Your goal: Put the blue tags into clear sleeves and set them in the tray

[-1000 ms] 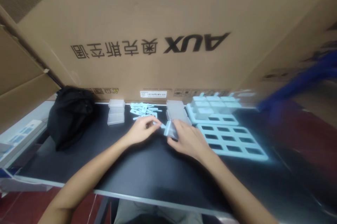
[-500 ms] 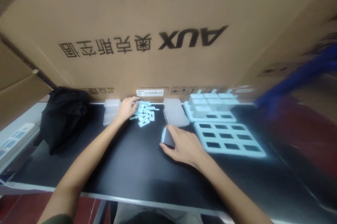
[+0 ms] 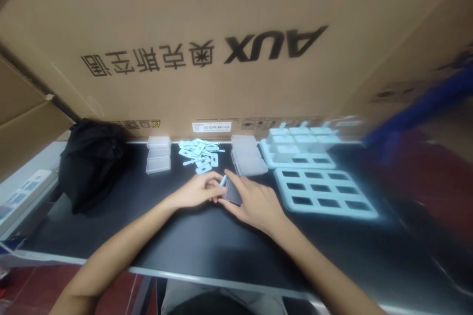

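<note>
Counter: dark-topped, its bare part (image 3: 207, 251) nearest to us, below the fingers of both hands.
Right hand (image 3: 256, 204): thumb and fingers clamped across the small clear case (image 3: 233, 193), thumb low, forefinger along the top.
Left hand (image 3: 194, 191): fingers curled in at the near-left end of that case, by its pale blue edge (image 3: 223, 180); whether they pinch it or only rest there, we cannot tell.
Clear case, whereabouts: between the two hands, in the right fingers, tilted above the counter.
Clear case, handling: we judge it light, thin-walled, fairly stiff plastic; smooth, so apt to slip or turn if held loosely. A hard squeeze might bow or crack the walls.
Clear case, hold: we would take the two opposite sides close to the blue edge, likely the firmest part, leaving that edge free for the other fingers.
Grid tray (image 3: 311, 194): pale blue, lying flat to the right of the right fingers.
Blue pieces (image 3: 199, 153): loose heap just beyond the left fingertips, flat and thin; we would lift one by its narrow end.
Clear boxes (image 3: 250, 157): beyond the right fingers, lying on the counter.
Second tray (image 3: 311, 160): beyond the right fingers and further right, carrying pale blue blocks (image 3: 287, 152).
</note>
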{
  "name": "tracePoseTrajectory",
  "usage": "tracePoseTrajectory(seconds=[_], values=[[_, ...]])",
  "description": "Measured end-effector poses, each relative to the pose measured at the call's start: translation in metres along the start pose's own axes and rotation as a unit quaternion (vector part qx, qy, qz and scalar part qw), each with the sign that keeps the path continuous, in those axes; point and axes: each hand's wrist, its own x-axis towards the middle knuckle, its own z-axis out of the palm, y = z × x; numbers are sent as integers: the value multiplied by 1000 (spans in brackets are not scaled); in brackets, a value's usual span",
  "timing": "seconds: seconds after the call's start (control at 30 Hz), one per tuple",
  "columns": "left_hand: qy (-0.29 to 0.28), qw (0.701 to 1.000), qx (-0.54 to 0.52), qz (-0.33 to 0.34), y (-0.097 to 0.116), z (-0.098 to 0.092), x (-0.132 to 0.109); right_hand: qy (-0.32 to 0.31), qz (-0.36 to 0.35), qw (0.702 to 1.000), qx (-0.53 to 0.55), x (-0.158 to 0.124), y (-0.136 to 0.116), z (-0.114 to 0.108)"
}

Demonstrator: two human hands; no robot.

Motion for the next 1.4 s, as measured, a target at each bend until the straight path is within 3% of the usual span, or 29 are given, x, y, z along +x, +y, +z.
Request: tracePoseTrajectory(seconds=[0.07, 0.13, 0.23, 0.37, 0.53, 0.67, 0.73, 0.8, 0.87, 0.9, 1.03, 1.23, 1.33, 1.4], values=[[30, 999, 27, 9, -2, -21, 7, 12, 1, 1000, 12, 0, 1, 3], [117, 986, 120, 21, -2, -48, 17, 19, -4, 1000, 23, 0, 1, 4], [233, 935, 267, 12, 0, -85, 35, 7, -16, 999, 30, -1, -1, 4], [295, 890, 345, -25, -1, -114, 59, -16, -17, 999, 33, -1, -4, 2], [333, 860, 384, -38, -8, -120, 72, -24, -32, 998, 54, -2, -3, 3], [366, 827, 427, 8, -7, -100, 57, 2, -65, 995, 77, -4, 0, 10], [304, 852, 420, 67, -2, -82, 39, 27, -91, 992, 85, -5, 1, 14], [151, 914, 358, 117, 3, -61, 18, 46, -114, 988, 92, -5, 2, 16], [5, 937, 307, 165, 8, -44, -2, 53, -130, 985, 104, -5, 2, 16], [-22, 940, 289, 181, 9, -37, -10, 53, -136, 983, 111, -5, 2, 16], [-13, 936, 278, 215, 11, -29, -30, 75, -165, 975, 130, -6, 0, 16], [-7, 924, 320, 209, 17, -30, -39, 96, -190, 970, 117, -6, -1, 17], [-17, 913, 348, 211, 18, -42, -47, 115, -202, 967, 104, -6, -1, 16], [12, 907, 373, 195, 17, -63, -55, 134, -198, 966, 100, -6, 1, 14]])
